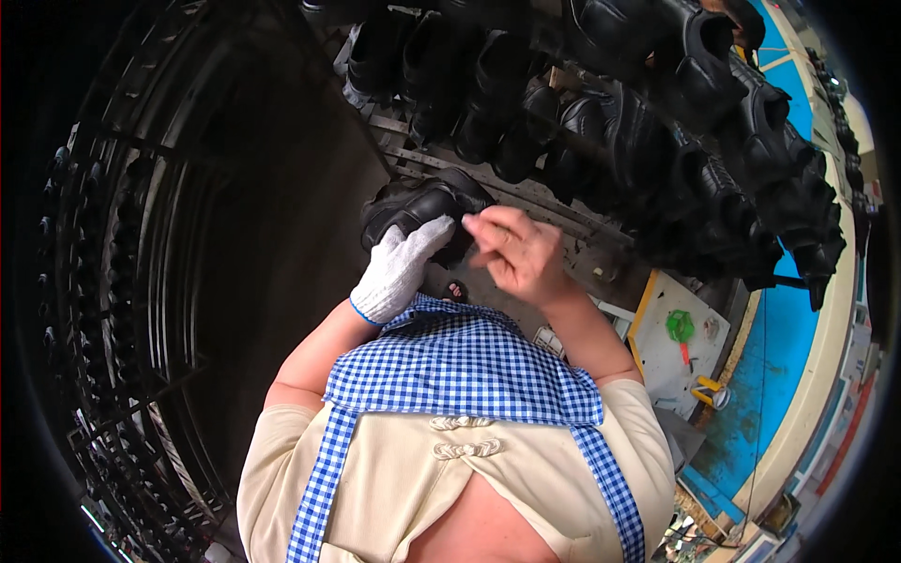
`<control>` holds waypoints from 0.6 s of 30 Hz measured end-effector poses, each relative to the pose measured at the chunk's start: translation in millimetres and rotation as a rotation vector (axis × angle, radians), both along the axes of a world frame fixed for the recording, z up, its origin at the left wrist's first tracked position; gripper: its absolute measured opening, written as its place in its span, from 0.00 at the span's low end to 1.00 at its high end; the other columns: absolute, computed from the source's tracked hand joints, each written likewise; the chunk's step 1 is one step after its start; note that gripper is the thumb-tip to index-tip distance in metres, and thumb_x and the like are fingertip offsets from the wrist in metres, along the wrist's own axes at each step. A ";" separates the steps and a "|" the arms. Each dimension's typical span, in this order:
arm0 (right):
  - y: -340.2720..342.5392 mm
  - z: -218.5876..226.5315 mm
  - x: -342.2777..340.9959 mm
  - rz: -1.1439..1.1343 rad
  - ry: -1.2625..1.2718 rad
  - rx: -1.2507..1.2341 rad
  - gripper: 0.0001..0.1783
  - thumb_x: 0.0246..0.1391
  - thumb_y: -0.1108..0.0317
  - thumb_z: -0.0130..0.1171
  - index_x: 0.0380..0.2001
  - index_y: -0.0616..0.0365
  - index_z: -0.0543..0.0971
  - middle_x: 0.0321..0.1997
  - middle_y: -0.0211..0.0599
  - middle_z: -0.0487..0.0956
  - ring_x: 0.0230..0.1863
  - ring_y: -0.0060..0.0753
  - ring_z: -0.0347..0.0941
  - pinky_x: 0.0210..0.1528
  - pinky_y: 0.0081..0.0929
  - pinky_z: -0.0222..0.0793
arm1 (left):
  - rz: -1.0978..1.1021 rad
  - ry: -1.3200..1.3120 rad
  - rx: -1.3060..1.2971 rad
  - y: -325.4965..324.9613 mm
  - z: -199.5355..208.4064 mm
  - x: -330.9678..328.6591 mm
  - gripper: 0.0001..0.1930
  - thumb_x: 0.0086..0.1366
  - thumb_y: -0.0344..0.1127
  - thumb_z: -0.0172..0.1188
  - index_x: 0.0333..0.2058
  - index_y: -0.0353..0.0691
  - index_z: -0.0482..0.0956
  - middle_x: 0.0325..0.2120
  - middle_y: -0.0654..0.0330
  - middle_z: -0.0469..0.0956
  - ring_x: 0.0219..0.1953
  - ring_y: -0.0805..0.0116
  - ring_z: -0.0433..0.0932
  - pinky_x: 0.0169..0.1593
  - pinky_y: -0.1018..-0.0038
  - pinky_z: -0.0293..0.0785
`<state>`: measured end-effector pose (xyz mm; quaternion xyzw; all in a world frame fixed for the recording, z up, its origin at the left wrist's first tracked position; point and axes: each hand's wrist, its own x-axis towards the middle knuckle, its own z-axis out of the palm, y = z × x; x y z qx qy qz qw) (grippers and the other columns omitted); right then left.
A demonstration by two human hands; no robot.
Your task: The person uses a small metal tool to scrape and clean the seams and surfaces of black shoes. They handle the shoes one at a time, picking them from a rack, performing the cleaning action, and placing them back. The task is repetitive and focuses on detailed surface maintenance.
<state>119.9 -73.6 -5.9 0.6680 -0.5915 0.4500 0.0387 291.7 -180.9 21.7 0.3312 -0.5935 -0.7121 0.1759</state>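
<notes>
My left hand (399, 272) wears a white knit glove with a blue cuff edge and is closed on a black leather shoe (413, 211). The dark upper overlaps another black piece behind it, so I cannot tell whether one shoe or a pair is held. My right hand (521, 253), bare and a little blurred, is beside the shoe's right end. Its fingers are curled in toward the thumb as in a pinch. What lies between the fingertips, if anything, is too small to make out.
Rows of black shoes (619, 131) hang on a rack ahead and to the right. Tall dark racks (122, 272) stand on the left. At the right, a white board (662, 324) carries a green and red item (679, 327), near a yellow tape roll (710, 391) and a blue surface (784, 366).
</notes>
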 end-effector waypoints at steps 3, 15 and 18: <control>-11.0 5.3 -10.1 -0.162 0.023 0.008 0.17 0.49 0.73 0.68 0.45 0.49 0.85 0.40 0.30 0.79 0.25 0.28 0.79 0.23 0.23 0.75 | -0.066 0.035 -0.103 -9.8 1.0 0.2 0.16 0.69 0.42 0.58 0.48 0.38 0.79 0.38 0.64 0.78 0.41 0.77 0.72 0.45 0.77 0.71; -18.9 32.6 -21.5 -0.020 0.599 0.161 0.11 0.48 0.71 0.60 0.38 0.57 0.82 0.29 0.32 0.74 0.26 0.28 0.75 0.23 0.24 0.71 | -0.150 -0.208 0.040 -24.7 -23.8 -7.2 0.18 0.69 0.47 0.57 0.48 0.39 0.78 0.36 0.63 0.77 0.30 0.76 0.74 0.26 0.79 0.72; -27.0 41.5 -13.7 0.076 0.588 0.292 0.02 0.50 0.71 0.56 0.29 0.56 0.76 0.28 0.34 0.74 0.27 0.30 0.77 0.25 0.28 0.75 | -0.101 -0.341 0.114 -18.6 -18.2 -1.1 0.21 0.67 0.50 0.58 0.48 0.39 0.78 0.34 0.63 0.77 0.28 0.76 0.74 0.24 0.79 0.71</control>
